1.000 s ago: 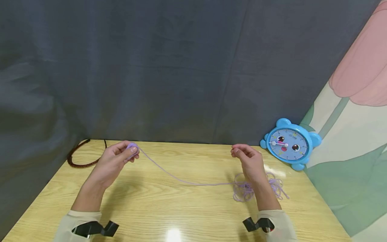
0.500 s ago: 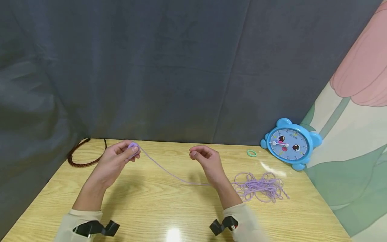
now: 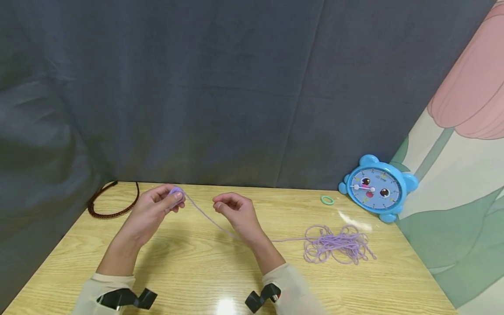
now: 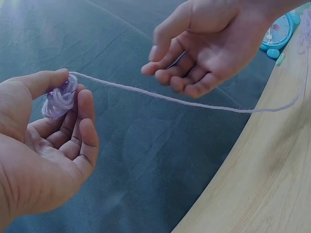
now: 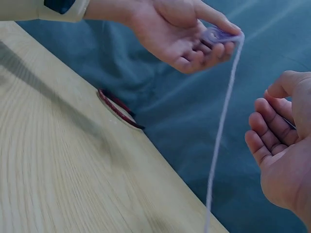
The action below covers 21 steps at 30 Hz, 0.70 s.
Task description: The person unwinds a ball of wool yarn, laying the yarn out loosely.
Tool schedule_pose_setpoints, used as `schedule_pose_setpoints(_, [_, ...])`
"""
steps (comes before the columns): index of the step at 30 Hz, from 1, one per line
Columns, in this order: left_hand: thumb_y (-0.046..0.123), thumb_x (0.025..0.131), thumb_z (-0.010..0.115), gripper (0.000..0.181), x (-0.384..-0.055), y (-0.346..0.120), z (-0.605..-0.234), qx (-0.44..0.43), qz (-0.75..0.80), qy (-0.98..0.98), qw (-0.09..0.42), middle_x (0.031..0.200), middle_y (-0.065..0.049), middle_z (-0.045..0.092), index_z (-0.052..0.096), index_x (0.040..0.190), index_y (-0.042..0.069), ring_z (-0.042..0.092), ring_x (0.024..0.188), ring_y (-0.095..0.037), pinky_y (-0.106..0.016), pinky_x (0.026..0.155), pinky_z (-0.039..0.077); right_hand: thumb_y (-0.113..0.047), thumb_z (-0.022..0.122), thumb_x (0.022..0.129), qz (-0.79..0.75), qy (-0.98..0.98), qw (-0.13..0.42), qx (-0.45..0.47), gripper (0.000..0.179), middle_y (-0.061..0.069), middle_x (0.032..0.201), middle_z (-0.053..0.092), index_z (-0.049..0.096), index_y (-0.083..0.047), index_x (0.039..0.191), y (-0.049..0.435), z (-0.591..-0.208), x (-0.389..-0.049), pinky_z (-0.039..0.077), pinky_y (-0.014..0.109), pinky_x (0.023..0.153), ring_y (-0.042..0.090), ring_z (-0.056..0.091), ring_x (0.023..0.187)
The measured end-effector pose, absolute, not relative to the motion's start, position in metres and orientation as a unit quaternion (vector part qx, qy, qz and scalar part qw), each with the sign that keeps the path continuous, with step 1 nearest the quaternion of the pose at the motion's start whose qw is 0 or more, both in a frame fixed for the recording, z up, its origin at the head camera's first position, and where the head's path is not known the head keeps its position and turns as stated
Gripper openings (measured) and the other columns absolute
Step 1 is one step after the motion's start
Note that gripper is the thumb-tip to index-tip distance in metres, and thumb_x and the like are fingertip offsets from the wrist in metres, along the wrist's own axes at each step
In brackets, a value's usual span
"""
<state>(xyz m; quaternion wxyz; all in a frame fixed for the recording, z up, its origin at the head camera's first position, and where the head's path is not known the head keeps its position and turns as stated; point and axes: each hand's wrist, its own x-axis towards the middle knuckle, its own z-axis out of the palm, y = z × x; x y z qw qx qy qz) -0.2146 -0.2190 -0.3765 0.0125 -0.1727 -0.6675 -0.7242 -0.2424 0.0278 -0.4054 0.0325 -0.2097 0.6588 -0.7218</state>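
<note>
My left hand (image 3: 149, 212) is raised over the table's left side and pinches a small wound bundle of lilac yarn (image 4: 59, 102) between thumb and fingers. From the bundle a single strand (image 4: 165, 97) sags to the tabletop and runs right into a loose, tangled pile of the same yarn (image 3: 340, 245). Near the middle my right hand (image 3: 244, 218) hovers, fingers loosely curled with nothing in them. In the left wrist view that hand (image 4: 214, 53) is just above the strand, apart from it; in the head view its wrist covers part of the strand.
A blue animal-shaped clock (image 3: 376, 188) leans at the back right. A small green ring (image 3: 327, 200) lies left of it. At the back left is a dark brown braided loop (image 3: 104, 215). A dark curtain (image 3: 220, 96) hangs behind the wooden table (image 3: 189, 271).
My right hand has moved left from over the yarn pile toward the left hand, uncovering the pile and the green ring. The left hand holds the bundle almost still.
</note>
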Motion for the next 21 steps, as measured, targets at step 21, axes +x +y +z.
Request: schedule_pose_setpoints(21, [0.019, 0.107, 0.058, 0.013, -0.212, -0.220, -0.374, -0.165, -0.720, -0.674, 0.010, 0.092, 0.007, 0.067, 0.066, 0.105, 0.010, 0.060, 0.085, -0.009, -0.022, 0.078, 0.051, -0.011, 0.066, 0.101, -0.698, 0.671, 0.066, -0.243, 0.022, 0.028, 0.110, 0.068, 0.071, 0.007, 0.113, -0.008, -0.405, -0.233, 0.056, 0.021, 0.087, 0.005, 0.065, 0.090])
